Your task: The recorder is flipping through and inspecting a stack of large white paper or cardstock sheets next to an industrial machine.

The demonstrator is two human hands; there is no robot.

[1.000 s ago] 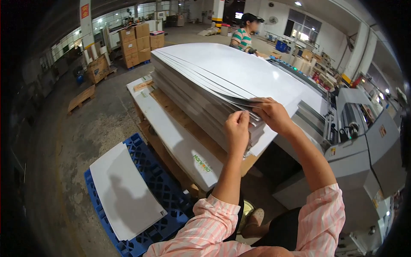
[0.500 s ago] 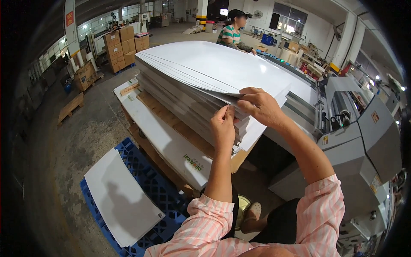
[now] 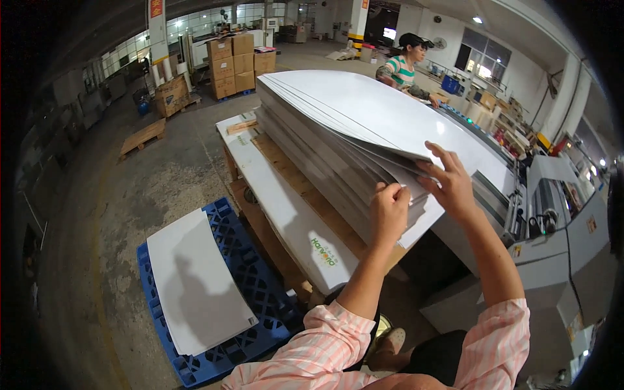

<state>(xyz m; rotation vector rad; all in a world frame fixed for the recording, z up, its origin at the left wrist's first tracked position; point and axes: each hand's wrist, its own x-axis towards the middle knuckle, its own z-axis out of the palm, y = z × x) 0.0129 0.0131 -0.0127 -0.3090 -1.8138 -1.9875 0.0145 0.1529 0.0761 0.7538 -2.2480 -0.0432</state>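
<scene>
A tall stack of large white sheets [image 3: 351,104] stands in front of me, its top sheets bowed up at the near right corner. My right hand [image 3: 455,185] holds that raised corner, one finger above the edge and the others below it. Just left of it, my left hand [image 3: 390,211] is closed in a pinch at the edges of the sheets lower down. Gaps show between the fanned sheets near both hands. How many sheets each hand grips is hidden.
The stack rests on wood over a white board [image 3: 292,218]. At lower left, a blue plastic pallet [image 3: 260,289] bears a smaller pile of white sheets [image 3: 195,279]. A grey machine [image 3: 539,240] stands at right. Behind the stack is another person [image 3: 403,68]; cardboard boxes [image 3: 231,65] stand far left.
The view has swung left, so everything sits further right and the machine is partly cut off. The raised corner is lifted higher, with wider gaps between sheets. Both hands remain at the corner.
</scene>
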